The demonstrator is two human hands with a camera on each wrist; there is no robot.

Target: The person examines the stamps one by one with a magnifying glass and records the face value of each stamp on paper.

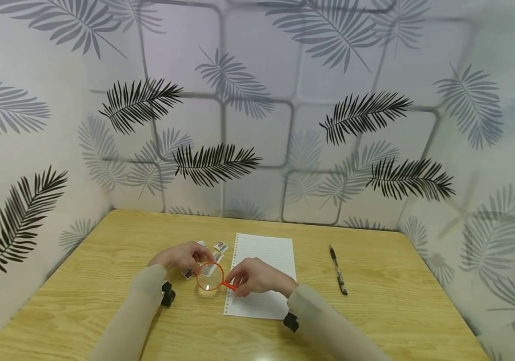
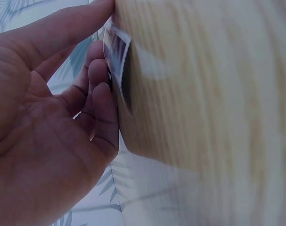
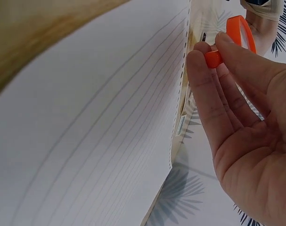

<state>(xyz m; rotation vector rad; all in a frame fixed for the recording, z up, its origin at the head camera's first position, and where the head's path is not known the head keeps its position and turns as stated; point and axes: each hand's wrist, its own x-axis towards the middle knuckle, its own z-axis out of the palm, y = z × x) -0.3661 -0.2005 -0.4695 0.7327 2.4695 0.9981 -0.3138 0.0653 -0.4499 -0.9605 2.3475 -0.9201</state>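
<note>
My right hand [image 1: 257, 277] pinches the short handle of a magnifying glass [image 1: 230, 286] with an orange-red rim between thumb and fingertips. Its round lens is held low over the wooden table, left of the sheet's punched edge. My left hand [image 1: 185, 256] is at several small postage stamps [image 1: 221, 246], fingers loosely bent and thumb apart from the index finger. One stamp [image 1: 216, 260] lies by its fingertips, partly seen through the lens. In the left wrist view, a stamp [image 2: 118, 52] with a perforated edge tilts up from the table beside the fingers. The left hand partly covers other stamps.
A lined sheet of loose-leaf paper [image 1: 266, 306] lies under and beyond the right hand. Farther right lies a black pen [image 1: 338, 271]. The table [image 1: 388, 281] ends at a wall [image 1: 257, 130] with a feather pattern.
</note>
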